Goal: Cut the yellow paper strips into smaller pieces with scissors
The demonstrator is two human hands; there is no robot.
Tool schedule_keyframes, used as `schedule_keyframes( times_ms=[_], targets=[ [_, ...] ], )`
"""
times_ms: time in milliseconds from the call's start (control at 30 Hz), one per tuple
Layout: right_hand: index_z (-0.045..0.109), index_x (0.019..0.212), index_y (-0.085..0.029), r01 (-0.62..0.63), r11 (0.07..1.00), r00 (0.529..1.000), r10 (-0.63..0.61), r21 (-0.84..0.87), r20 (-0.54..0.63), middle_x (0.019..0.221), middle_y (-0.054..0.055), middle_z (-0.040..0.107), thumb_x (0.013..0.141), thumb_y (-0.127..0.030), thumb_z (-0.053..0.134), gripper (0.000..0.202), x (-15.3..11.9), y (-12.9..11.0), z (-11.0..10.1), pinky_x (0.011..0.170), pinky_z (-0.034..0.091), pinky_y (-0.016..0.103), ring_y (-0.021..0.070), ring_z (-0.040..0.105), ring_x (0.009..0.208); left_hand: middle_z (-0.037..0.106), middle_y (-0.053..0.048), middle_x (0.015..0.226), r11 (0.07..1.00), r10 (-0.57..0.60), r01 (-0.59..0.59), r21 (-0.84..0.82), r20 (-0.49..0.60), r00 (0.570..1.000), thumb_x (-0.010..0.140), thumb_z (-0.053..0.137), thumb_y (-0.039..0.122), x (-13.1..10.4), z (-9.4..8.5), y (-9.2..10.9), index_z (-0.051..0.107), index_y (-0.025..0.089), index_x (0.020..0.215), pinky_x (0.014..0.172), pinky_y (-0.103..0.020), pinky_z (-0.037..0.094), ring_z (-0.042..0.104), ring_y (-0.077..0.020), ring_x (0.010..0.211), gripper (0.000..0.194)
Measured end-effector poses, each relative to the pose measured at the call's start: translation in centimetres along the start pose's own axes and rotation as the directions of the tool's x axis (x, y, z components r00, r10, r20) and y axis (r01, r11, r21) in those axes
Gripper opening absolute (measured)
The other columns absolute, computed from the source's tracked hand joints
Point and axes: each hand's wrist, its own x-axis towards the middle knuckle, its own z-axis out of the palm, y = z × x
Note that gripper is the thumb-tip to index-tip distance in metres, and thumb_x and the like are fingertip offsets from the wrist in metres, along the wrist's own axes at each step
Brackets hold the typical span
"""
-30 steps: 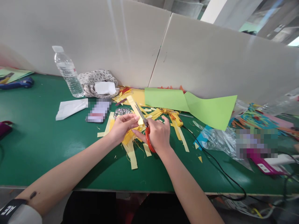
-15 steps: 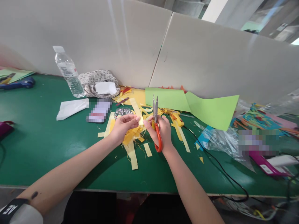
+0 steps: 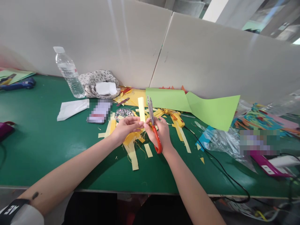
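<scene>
A pale yellow paper strip [image 3: 142, 109] stands upright, its lower end pinched between the thumb and fingers of my left hand [image 3: 127, 128]. My right hand [image 3: 160, 132] holds red-handled scissors [image 3: 157, 139], blades pointing up and away, while its thumb tip touches the base of the strip. Beneath both hands lies a pile of yellow paper scraps [image 3: 133, 137]. A clear dish of small shiny pieces [image 3: 124, 113] sits just behind my left hand.
Green paper sheets [image 3: 167, 98] lie against the partition. To the right are a yellow glue gun [image 3: 178, 120] with a black cable and crumpled clear plastic [image 3: 221, 142]. A water bottle [image 3: 70, 73], patterned cloth [image 3: 99, 78] and white tissue [image 3: 72, 108] are at the left.
The strip between my fingers now stands more upright and shows more clearly. The scissors have shifted slightly left and tilted left with my right hand.
</scene>
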Motion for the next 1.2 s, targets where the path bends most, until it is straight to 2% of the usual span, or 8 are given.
schedule_keyframes(
  times_ms=[67,167,267,367,600,900,1200],
  targets=[
    [0.055,0.084,-0.023,-0.007,1.0,1.0,0.006,-0.027,-0.012,0.068,-0.002,0.064,0.082,-0.03,0.045,0.012,-0.02,-0.18,-0.12,0.095,0.034,0.04,0.0155,0.06,0.064,0.069,-0.003,0.076,0.999,0.041,-0.041,-0.001,-0.017,0.999,0.064,0.076,0.027,0.09,-0.12,-0.03,0.066,0.016,0.08,0.07,-0.023,0.051,0.065,-0.0109,0.071,0.021],
    [0.054,0.087,-0.021,0.005,0.983,1.0,-0.009,-0.183,-0.02,0.071,0.0,0.064,0.082,-0.036,0.046,0.017,-0.03,-0.26,-0.18,0.096,0.031,0.041,0.0173,0.061,0.071,0.068,-0.002,0.075,0.995,0.099,-0.101,-0.02,-0.078,0.992,0.064,0.076,0.028,0.18,-0.24,0.13,0.065,0.016,0.077,0.071,-0.023,0.051,0.064,-0.0104,0.07,0.021],
    [0.054,0.09,-0.019,0.06,0.931,0.998,-0.051,-0.359,0.035,0.077,0.004,0.064,0.082,-0.044,0.046,0.027,-0.09,-0.14,-0.03,0.097,0.027,0.045,0.0212,0.059,0.078,0.068,-0.001,0.076,0.987,0.148,-0.154,-0.037,-0.121,0.982,0.064,0.076,0.028,0.2,-0.27,0.4,0.063,0.015,0.076,0.073,-0.024,0.05,0.064,-0.011,0.073,0.022],
    [0.054,0.088,-0.019,0.111,0.894,0.992,-0.076,-0.434,0.096,0.077,0.005,0.064,0.082,-0.049,0.045,0.032,-0.21,-0.21,0.15,0.098,0.025,0.046,0.0223,0.057,0.079,0.067,0.0,0.074,0.982,0.174,-0.183,-0.049,-0.144,0.974,0.065,0.075,0.028,0.18,-0.22,0.56,0.063,0.015,0.076,0.074,-0.024,0.05,0.064,-0.0112,0.075,0.021],
    [0.054,0.085,-0.019,0.13,0.881,0.989,-0.08,-0.456,0.127,0.075,0.005,0.063,0.082,-0.054,0.044,0.037,-0.33,-0.73,0.24,0.099,0.022,0.045,0.0222,0.056,0.078,0.068,0.0,0.072,0.97,0.201,-0.213,-0.115,-0.109,0.974,0.065,0.075,0.026,0.2,-0.13,0.45,0.062,0.017,0.072,0.075,-0.024,0.051,0.065,-0.0112,0.075,0.018],
    [0.054,0.084,-0.019,0.125,0.886,0.989,-0.075,-0.446,0.128,0.075,0.005,0.062,0.083,-0.054,0.042,0.038,-0.4,-0.68,0.27,0.099,0.021,0.045,0.0213,0.055,0.078,0.069,0.0,0.072,0.975,0.173,-0.187,-0.119,-0.116,0.978,0.065,0.076,0.026,0.19,-0.16,0.22,0.062,0.016,0.072,0.073,-0.023,0.051,0.066,-0.0118,0.076,0.018],
    [0.054,0.085,-0.018,0.115,0.882,0.989,-0.057,-0.457,0.139,0.075,0.004,0.062,0.082,-0.054,0.044,0.037,-0.32,-0.87,0.26,0.099,0.021,0.044,0.0211,0.055,0.078,0.07,0.0,0.072,0.97,0.203,-0.218,-0.107,-0.137,0.97,0.065,0.076,0.026,0.27,-0.18,0.22,0.063,0.016,0.071,0.072,-0.022,0.051,0.065,-0.0107,0.073,0.018]
  ],
)
